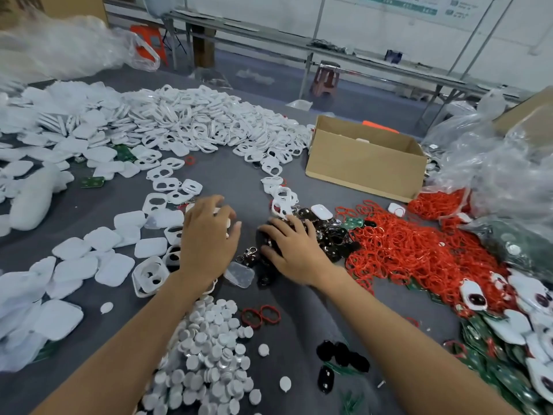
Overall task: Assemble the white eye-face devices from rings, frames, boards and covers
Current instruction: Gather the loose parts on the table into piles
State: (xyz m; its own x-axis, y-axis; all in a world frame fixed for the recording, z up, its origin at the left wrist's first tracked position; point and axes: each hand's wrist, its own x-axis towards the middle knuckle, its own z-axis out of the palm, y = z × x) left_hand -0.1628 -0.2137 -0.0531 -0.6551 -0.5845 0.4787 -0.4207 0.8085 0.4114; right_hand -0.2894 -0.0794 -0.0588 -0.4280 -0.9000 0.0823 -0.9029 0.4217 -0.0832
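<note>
My left hand (pixel 209 235) is curled over a white part at the table's middle, its fingers round the piece. My right hand (pixel 291 247) lies spread on a heap of black lens pieces with metal clasps (pixel 326 232), fingers reaching into it. A mound of white eye-face frames (pixel 203 121) fills the back centre. Flat white covers (pixel 74 265) spread across the left. Red rings (pixel 419 250) pile up on the right. Green boards (pixel 508 378) lie at the right front, beside assembled white eye-face devices (pixel 475 295). White round discs (pixel 209 354) are heaped near my left forearm.
An open cardboard box (pixel 365 157) stands at the back right. Clear plastic bags (pixel 493 163) bulge at the far right and back left. A clear plastic lid (pixel 239 274) lies between my wrists. Two red rings (pixel 260 316) and some black pieces (pixel 341 354) sit near the front.
</note>
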